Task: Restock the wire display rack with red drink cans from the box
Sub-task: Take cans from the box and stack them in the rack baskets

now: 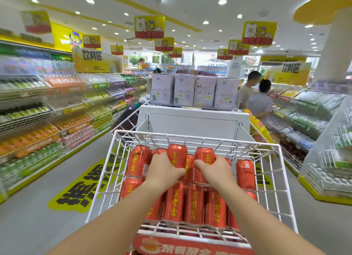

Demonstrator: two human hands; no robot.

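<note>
Hands, left (165,170) and right (216,171), each clasp a can (177,155) mid-frame in the rack (192,135); I risk toppling neighbouring cans.

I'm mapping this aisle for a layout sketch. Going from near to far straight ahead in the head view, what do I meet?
Red sign → lower row of red cans → left hand and right hand on upper cans → white cabinet → pale boxes → store windows.

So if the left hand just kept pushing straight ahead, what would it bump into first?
The left hand already grips a red can. Pushed on, can and hand would probably meet the wire rack's back grid first, then the white cabinet behind; depth is hard to judge.
</note>
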